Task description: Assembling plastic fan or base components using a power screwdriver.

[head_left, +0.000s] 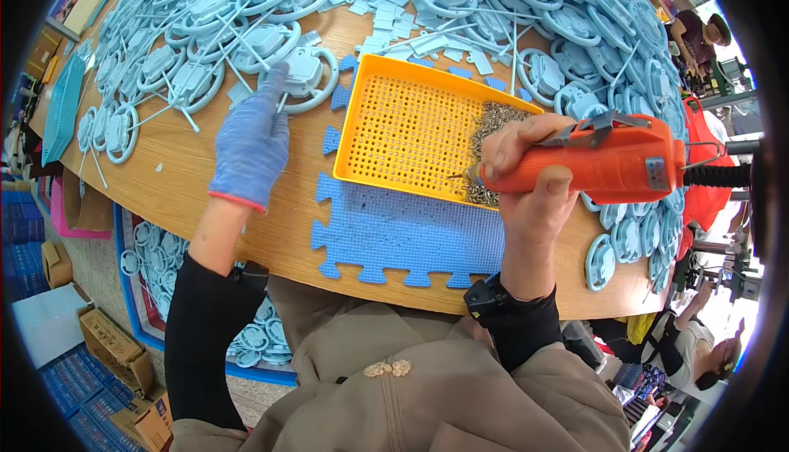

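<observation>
My left hand (251,141), in a blue glove, reaches over the table with its fingers stretched forward. Its fingertips overlap the near-left edge of a light-blue ring-shaped plastic part (306,74); a firm grip on it does not show. My bare right hand (530,156) is wrapped around an orange electric screwdriver (604,160), held level with its bit pointing left over the yellow tray (349,144). This tray has a perforated bottom, and small metal screws (497,123) are heaped at its right end, partly hidden by my right hand.
A blue foam mat (411,234) lies under the tray. Piles of light-blue ring parts (205,20) with thin rods surround the far side and right. Flat light-blue pieces (386,29) lie beyond the tray. Below left stands a blue-rimmed bin (148,333). Other people (703,37) are at the right.
</observation>
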